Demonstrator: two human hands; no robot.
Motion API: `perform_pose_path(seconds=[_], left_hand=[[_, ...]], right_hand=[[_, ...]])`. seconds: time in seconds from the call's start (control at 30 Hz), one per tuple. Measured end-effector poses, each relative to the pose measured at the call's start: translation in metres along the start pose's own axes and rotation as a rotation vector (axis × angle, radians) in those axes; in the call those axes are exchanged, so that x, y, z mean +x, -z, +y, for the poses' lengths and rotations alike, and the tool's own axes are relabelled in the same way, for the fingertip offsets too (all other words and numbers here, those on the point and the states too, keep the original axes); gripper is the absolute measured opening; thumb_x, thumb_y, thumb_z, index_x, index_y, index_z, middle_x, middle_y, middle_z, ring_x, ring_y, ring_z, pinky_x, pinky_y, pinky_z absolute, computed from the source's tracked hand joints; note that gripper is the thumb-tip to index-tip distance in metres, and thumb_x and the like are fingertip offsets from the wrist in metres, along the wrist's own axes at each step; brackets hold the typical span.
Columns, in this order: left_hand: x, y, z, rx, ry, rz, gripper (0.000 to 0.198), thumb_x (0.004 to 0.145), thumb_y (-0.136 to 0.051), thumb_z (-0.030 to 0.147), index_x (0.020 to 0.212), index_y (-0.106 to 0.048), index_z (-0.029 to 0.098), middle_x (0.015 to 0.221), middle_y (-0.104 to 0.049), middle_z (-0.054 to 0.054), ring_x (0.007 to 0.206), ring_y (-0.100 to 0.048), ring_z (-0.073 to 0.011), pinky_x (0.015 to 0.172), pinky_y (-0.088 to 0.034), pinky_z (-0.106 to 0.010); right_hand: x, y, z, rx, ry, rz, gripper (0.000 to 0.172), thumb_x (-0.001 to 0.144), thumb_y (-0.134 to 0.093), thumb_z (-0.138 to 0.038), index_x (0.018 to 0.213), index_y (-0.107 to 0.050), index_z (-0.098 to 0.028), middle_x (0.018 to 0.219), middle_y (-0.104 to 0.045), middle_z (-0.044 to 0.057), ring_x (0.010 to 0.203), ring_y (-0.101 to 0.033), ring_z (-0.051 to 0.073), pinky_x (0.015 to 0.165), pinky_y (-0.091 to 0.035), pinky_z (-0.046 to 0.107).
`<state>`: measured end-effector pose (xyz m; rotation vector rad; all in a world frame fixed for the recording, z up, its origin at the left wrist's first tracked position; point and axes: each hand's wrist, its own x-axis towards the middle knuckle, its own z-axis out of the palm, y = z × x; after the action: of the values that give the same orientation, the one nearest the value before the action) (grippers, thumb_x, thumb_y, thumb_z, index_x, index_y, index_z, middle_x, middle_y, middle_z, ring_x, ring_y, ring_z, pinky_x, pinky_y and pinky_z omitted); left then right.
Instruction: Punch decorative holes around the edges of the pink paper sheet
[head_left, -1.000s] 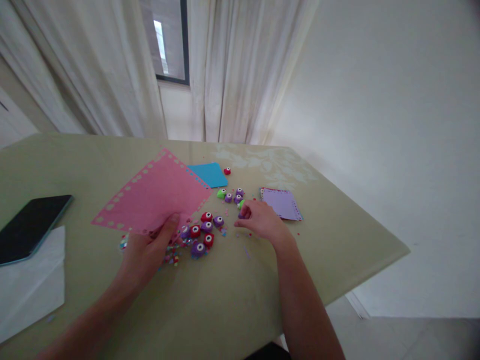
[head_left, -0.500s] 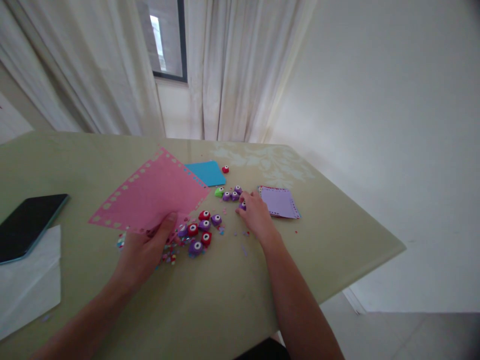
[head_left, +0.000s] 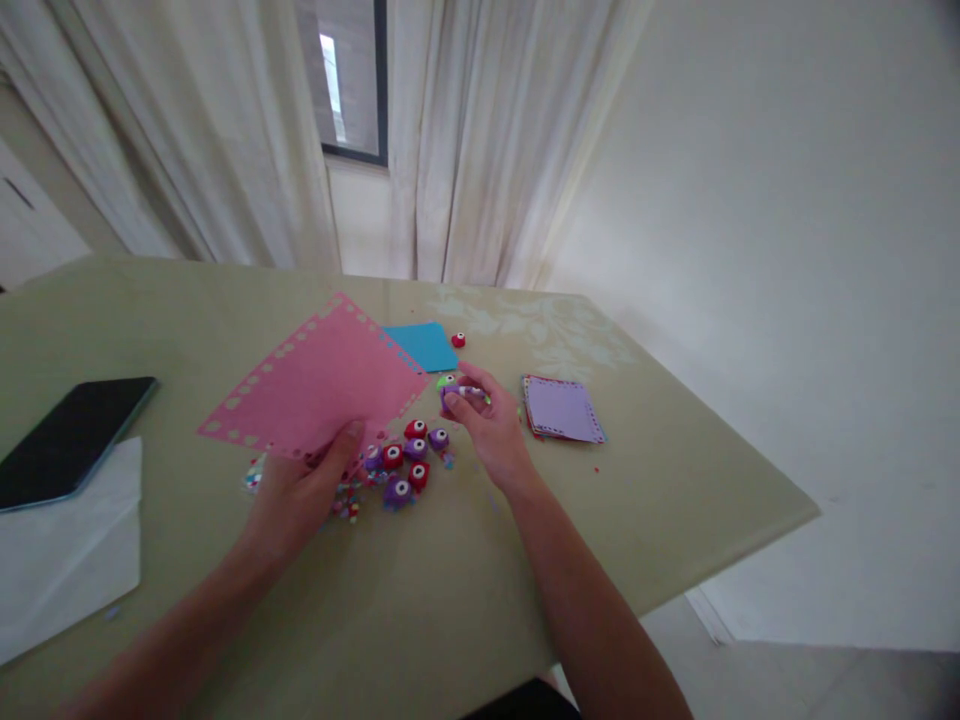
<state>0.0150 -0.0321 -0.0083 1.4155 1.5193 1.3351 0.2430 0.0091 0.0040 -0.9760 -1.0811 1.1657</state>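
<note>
My left hand (head_left: 311,490) pinches the near corner of a pink sheet of paper (head_left: 315,375), whose edges carry rows of punched holes. The sheet is held tilted above the table. A small purple craft punch (head_left: 451,396) is gripped between the thumb and fingers of my right hand (head_left: 491,420), just right of the sheet; the fingers partly cover it. Close behind it shows a green punch (head_left: 448,381). Several red and purple punches (head_left: 416,450) lie clustered between my hands, with tiny coloured paper bits (head_left: 349,505) partly under my left hand.
A blue sheet (head_left: 427,345) and a single red punch (head_left: 458,340) lie farther back. On the right sits a stack of punched paper with a purple sheet on top (head_left: 562,410). At the left, a phone (head_left: 79,440) rests partly on white paper (head_left: 82,550).
My right hand has moved left from the small row of purple punches, now lifted with a purple punch in its grip. The left hand still holds the pink sheet. The view has shifted slightly.
</note>
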Motion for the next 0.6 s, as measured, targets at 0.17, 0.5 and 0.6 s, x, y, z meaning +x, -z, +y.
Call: perform_pose_path(seconds=[0.17, 0.5, 0.6], left_hand=[[-0.001, 0.000, -0.003, -0.002, 0.016, -0.015, 0.042, 0.087, -0.070, 0.065, 0.081, -0.065, 0.023, 0.066, -0.062, 0.001, 0.059, -0.062, -0.0222, 0.050, -0.050, -0.030], [0.000, -0.001, -0.001, -0.025, 0.026, -0.004, 0.039, 0.086, -0.072, 0.062, 0.085, -0.068, 0.024, 0.076, -0.071, -0.002, 0.070, -0.068, -0.0256, 0.060, -0.058, -0.033], [0.000, -0.002, 0.003, 0.008, 0.004, -0.007, 0.039, 0.086, -0.070, 0.062, 0.085, -0.070, 0.024, 0.079, -0.074, -0.003, 0.079, -0.072, -0.0286, 0.065, -0.059, -0.033]], right_hand=[[-0.007, -0.015, 0.008, 0.066, -0.096, -0.026, 0.033, 0.073, -0.093, -0.046, 0.095, -0.080, -0.025, 0.108, -0.077, 0.004, 0.089, -0.072, 0.017, 0.084, -0.060, 0.033], [-0.010, -0.021, 0.008, 0.323, -0.331, -0.072, 0.049, 0.064, -0.100, -0.044, 0.099, -0.074, -0.022, 0.086, -0.075, -0.002, 0.071, -0.073, 0.012, 0.063, -0.056, 0.020], [-0.009, -0.020, 0.006, 0.345, -0.333, -0.044, 0.051, 0.062, -0.101, -0.043, 0.098, -0.072, -0.021, 0.087, -0.074, -0.002, 0.068, -0.072, 0.011, 0.063, -0.057, 0.020]])
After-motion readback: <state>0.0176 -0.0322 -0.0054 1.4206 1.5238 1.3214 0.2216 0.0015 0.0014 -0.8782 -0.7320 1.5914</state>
